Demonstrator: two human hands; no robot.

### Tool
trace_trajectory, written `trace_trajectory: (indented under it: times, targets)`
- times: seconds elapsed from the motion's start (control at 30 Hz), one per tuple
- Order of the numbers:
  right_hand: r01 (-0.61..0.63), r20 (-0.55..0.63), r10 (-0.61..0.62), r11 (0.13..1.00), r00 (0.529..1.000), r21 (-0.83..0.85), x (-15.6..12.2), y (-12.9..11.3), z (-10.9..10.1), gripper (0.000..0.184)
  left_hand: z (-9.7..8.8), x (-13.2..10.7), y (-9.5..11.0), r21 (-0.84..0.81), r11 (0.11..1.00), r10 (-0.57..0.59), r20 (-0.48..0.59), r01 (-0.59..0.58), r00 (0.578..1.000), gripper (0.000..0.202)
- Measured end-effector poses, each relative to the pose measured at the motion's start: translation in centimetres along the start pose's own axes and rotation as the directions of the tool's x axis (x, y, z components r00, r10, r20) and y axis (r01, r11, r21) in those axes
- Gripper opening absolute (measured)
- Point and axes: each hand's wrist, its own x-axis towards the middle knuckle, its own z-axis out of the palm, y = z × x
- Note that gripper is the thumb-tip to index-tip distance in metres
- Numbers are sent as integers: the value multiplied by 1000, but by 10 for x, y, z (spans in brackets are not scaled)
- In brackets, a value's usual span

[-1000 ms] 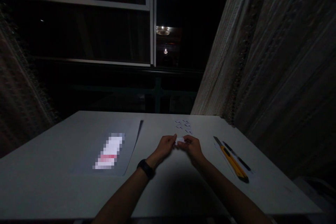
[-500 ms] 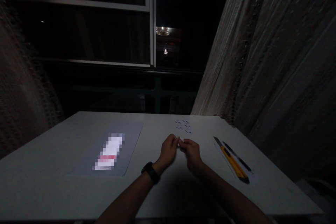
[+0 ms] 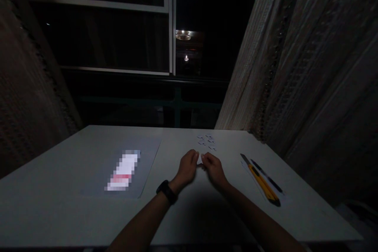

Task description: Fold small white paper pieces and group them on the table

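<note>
My left hand (image 3: 188,166), with a dark watch on its wrist, and my right hand (image 3: 213,169) meet over the middle of a white table (image 3: 59,204). Both have their fingers pinched together on a small white paper piece (image 3: 200,160) held between them. Just beyond the hands lie several small paper bits (image 3: 206,141) on the table.
A grey sheet (image 3: 138,165) with a white and red item on it lies to the left. A yellow utility knife (image 3: 261,181) and a dark pen (image 3: 265,175) rest on the right. Curtains hang on both sides of a dark window.
The hands have drawn closer together and the white piece between them shows less. The left curtain has shifted in the view.
</note>
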Motion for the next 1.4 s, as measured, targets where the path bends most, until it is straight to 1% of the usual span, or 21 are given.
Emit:
trace_trajectory:
  times: [0.07, 0.2, 0.27, 0.37, 0.47, 0.6, 0.73, 0.8, 0.9, 1.0, 1.07, 1.17, 1.2, 1.27, 1.4]
  targets:
    - [-7, 30, 7, 1000, 1000, -5, -1, -2, 0, 35, -1, 0, 0, -11, 1000, -3, 10, 3, 1000, 27]
    - [-76, 94, 63, 987, 994, 138, 0, -1, 1, 37, -1, 1, 2, -80, 997, -11, 45, 14, 999, 26]
    - [-117, 83, 103, 973, 991, 198, 1, -1, 1, 37, 0, 1, 4, -136, 991, -13, 64, 21, 998, 27]
    - [-155, 55, 146, 962, 988, 225, 2, 0, 0, 36, -1, 1, 5, -200, 979, -29, 75, 44, 997, 28]
    - [-158, 64, 147, 957, 987, 243, 2, -1, 0, 33, -2, 2, 3, -229, 971, -47, 93, 67, 995, 28]
    - [-143, 111, 116, 950, 987, 278, 1, -1, 2, 31, -4, 6, -2, -254, 961, -83, 108, 108, 991, 28]
    - [-161, 134, 129, 951, 983, 265, 0, -2, 2, 32, -6, 8, -3, -405, 894, -122, 192, 192, 974, 30]
    - [-161, 135, 130, 953, 982, 258, 0, -3, 2, 32, -7, 9, -1, -449, 867, -130, 216, 217, 968, 32]
    - [-176, 121, 146, 939, 982, 295, 0, -4, 3, 32, -8, 9, 4, -469, 857, -134, 192, 211, 972, 33]
    - [-219, 104, 193, 900, 976, 376, 0, -5, 6, 30, -7, 8, 7, -512, 834, -145, 159, 207, 977, 31]
    - [-244, 133, 207, 883, 969, 401, 0, -6, 6, 30, -6, 7, 7, -551, 802, -173, 158, 232, 972, 30]
    - [-288, 226, 218, 891, 949, 352, 1, -8, 2, 29, -3, 6, 6, -607, 730, -208, 242, 315, 948, 29]
    - [-295, 241, 223, 898, 945, 327, 1, -9, 0, 30, -3, 6, 6, -622, 708, -209, 269, 336, 940, 28]
    - [-284, 246, 214, 910, 946, 301, 2, -9, -2, 30, -2, 6, 6, -641, 686, -199, 289, 344, 936, 27]
    - [-224, 191, 168, 919, 967, 326, 2, -8, -1, 31, -2, 7, 6, -652, 683, -190, 276, 329, 942, 25]
